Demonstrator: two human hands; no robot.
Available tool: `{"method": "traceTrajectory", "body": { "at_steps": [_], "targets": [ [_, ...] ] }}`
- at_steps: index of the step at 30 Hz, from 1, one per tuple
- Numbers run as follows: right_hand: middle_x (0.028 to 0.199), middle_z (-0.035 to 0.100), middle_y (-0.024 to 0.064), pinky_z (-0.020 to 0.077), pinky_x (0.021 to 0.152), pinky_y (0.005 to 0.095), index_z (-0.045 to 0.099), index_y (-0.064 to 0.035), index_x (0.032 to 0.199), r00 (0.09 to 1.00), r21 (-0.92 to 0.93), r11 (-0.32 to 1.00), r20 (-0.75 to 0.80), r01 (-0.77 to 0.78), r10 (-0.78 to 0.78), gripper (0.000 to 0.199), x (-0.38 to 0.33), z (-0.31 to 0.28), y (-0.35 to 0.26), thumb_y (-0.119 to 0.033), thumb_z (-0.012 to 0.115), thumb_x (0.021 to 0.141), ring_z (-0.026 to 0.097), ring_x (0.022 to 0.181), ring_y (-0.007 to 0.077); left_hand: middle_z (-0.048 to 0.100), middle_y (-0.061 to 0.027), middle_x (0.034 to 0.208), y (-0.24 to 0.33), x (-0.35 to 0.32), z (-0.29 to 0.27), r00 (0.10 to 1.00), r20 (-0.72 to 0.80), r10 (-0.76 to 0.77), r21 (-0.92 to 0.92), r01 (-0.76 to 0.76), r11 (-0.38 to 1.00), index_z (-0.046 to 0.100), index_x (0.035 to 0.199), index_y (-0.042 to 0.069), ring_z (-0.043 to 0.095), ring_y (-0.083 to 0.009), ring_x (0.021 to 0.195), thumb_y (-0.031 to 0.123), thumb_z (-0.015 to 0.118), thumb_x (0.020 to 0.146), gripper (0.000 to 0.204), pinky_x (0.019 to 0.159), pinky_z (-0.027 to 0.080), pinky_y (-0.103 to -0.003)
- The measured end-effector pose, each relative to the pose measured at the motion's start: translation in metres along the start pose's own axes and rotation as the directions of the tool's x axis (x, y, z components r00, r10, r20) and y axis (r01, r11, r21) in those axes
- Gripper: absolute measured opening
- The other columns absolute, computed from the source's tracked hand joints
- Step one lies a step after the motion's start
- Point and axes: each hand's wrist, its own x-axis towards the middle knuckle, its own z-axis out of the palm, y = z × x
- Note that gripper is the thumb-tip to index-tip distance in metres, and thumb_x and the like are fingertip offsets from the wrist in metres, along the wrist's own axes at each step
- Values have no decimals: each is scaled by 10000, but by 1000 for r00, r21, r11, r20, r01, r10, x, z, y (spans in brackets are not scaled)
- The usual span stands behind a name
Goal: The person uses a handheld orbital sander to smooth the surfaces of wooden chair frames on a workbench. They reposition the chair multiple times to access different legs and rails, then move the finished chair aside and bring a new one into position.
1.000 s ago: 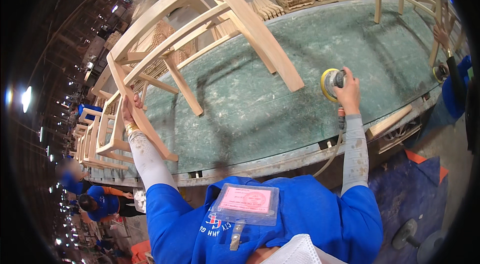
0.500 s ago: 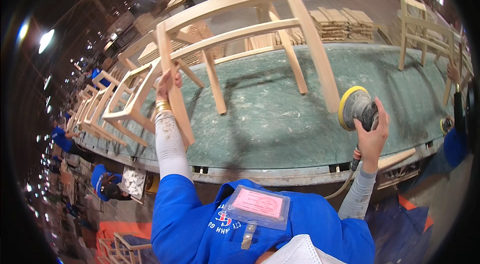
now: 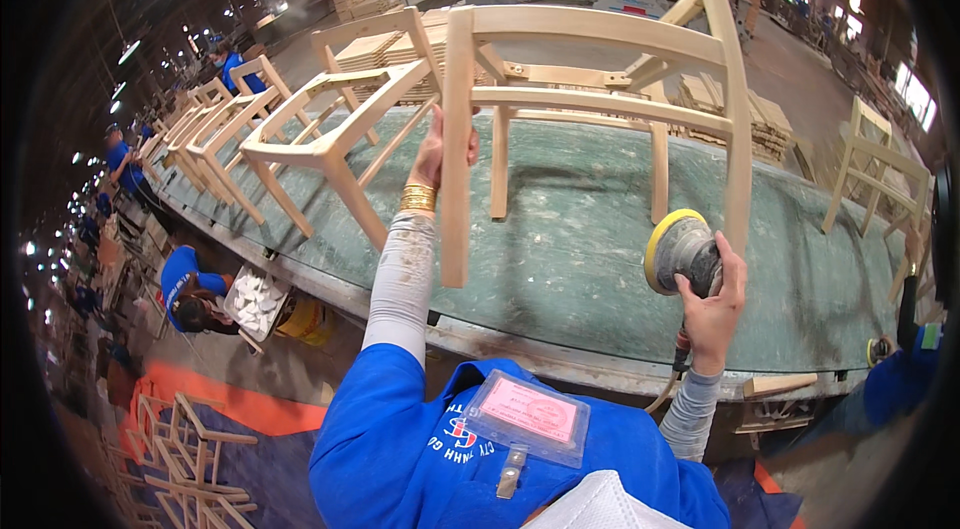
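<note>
A bare pale wooden chair frame (image 3: pixel 600 33) stands in front of me, its backrest posts and rails nearest. My left hand (image 3: pixel 433 154) is closed around its left back post, just below the lower rail. In my right hand (image 3: pixel 717 311) is a round orbital sander (image 3: pixel 690 257) with a yellow-rimmed pad, its fingers wrapped over the dark body. The pad is tilted toward the left and sits beside the lower end of the right post; whether they touch I cannot tell. A hose (image 3: pixel 668 384) hangs from the sander.
The chair is over a long green-topped worktable (image 3: pixel 570 299). More wooden chairs (image 3: pixel 335 144) line its left side, and another chair (image 3: pixel 880 164) stands at the right by a co-worker's sleeve (image 3: pixel 905 354). A person in blue (image 3: pixel 190 289) is beside a tray of white pieces (image 3: pixel 256 301).
The chair has gone from a steep tilt to nearly level. My view has turned, and both hands keep their hold. The sander stays near the right post.
</note>
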Motion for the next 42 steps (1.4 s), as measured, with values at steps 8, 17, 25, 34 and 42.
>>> {"method": "traceTrajectory", "body": {
  "at_steps": [8,17,25,34,42],
  "targets": [
    [1106,518,133,477,867,375,530,-186,1254,984,36,986,-90,160,-157,675,59,48,-39,3,739,640,573,992,287,499,-64,654,-3,-19,-1,1000,-14,25,-16,-25,1000,452,1227,66,491,-169,509,667,246,897,716,484,417,-271],
    [1098,510,236,512,791,430,496,-332,1265,946,-413,887,-149,206,-288,631,208,107,-109,-242,737,689,620,915,389,529,-75,662,-7,-29,5,998,18,57,0,-57,998,442,1251,32,523,-166,524,611,281,928,682,484,437,-270],
    [1054,545,194,488,841,432,466,-358,1284,962,-470,878,-186,92,-200,647,227,137,-103,-290,727,695,590,974,356,506,-62,631,-5,-35,10,997,-26,66,50,-64,997,452,1253,30,502,-145,485,587,271,941,664,437,409,-251],
    [1071,589,190,495,827,437,465,-347,1287,922,-556,819,-228,141,-314,648,244,137,-92,-291,724,695,571,1010,353,524,-72,638,-10,-26,2,997,26,75,-12,-74,997,458,1234,11,516,-156,497,565,293,947,645,451,424,-261],
    [1075,512,233,519,781,438,475,-335,1280,929,-561,818,-222,127,-296,630,247,139,-104,-283,716,701,631,867,386,539,-67,654,-10,-25,2,994,77,80,-38,-77,996,455,1228,7,533,-149,508,559,328,942,635,446,439,-259]
  ]
}}
